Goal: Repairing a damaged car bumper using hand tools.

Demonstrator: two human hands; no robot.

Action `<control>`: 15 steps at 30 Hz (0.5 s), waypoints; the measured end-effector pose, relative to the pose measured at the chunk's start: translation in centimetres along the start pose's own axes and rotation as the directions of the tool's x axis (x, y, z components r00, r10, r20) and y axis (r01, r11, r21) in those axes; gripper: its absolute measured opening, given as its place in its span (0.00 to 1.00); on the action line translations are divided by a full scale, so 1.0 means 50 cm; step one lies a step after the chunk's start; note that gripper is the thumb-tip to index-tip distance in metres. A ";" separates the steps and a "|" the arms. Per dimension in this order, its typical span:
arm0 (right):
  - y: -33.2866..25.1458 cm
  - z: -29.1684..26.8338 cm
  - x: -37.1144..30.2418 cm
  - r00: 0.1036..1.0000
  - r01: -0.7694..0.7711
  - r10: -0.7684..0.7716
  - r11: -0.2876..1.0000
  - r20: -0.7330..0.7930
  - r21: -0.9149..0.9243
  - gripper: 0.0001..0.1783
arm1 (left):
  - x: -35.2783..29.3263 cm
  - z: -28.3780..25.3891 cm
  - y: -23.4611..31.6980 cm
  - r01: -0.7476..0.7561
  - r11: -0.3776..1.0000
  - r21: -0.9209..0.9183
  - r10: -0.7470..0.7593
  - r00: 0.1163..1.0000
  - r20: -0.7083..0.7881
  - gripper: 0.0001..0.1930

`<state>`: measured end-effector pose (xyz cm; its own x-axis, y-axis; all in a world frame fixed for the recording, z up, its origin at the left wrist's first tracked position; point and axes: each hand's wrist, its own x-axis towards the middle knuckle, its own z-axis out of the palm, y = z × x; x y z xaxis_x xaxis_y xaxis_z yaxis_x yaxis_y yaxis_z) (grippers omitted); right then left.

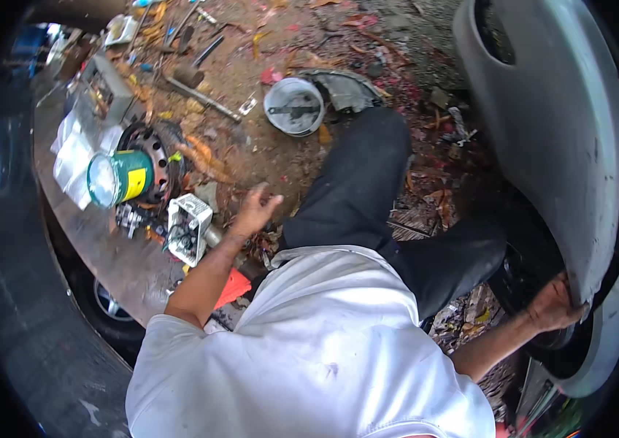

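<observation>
My right hand (554, 305) is closed round the near lower end of a large grey car bumper (565, 124), which stands on edge at my right; the fingers behind the edge are partly hidden. Over the ground to the left of my thigh, my left hand (255, 210) is open and holds nothing, its fingers apart. Closest to it is a white plastic housing (191, 230) with small dark parts inside. Beyond that, a green can (120, 179) with a yellow label lies tilted against a dark steel wheel rim (156, 157).
A white bucket (293, 107) with a dark flat tool in it stands ahead, beside a broken grey panel piece (342, 89). A metal pipe (204, 98) lies among leaves and litter. White plastic bags (76, 160) and a grey box (109, 86) are at left. Something red (235, 288) lies by my left forearm.
</observation>
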<state>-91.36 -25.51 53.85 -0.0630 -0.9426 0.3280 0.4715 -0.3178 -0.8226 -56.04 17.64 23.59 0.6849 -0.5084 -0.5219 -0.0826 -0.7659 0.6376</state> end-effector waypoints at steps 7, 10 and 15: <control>-0.026 -0.043 0.024 1.000 0.029 -0.030 0.991 -0.009 -0.128 0.36 | 0.012 0.054 -0.011 0.020 0.999 0.030 -0.022 0.998 0.056 0.37; -0.034 -0.088 0.051 0.999 0.040 -0.037 0.986 0.025 -0.160 0.38 | 0.085 0.013 -0.026 0.115 0.987 0.116 -0.112 0.993 -0.027 0.37; -0.034 -0.096 0.059 0.989 -0.029 0.058 0.978 0.135 -0.207 0.35 | 0.171 -0.095 -0.062 0.253 0.967 -0.010 -0.253 0.962 -0.098 0.35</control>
<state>-96.58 -28.25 53.98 0.0839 -0.9367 0.3400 0.2813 -0.3050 -0.9099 -46.49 17.54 19.84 0.7509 -0.2569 -0.6084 0.1011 -0.8657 0.4903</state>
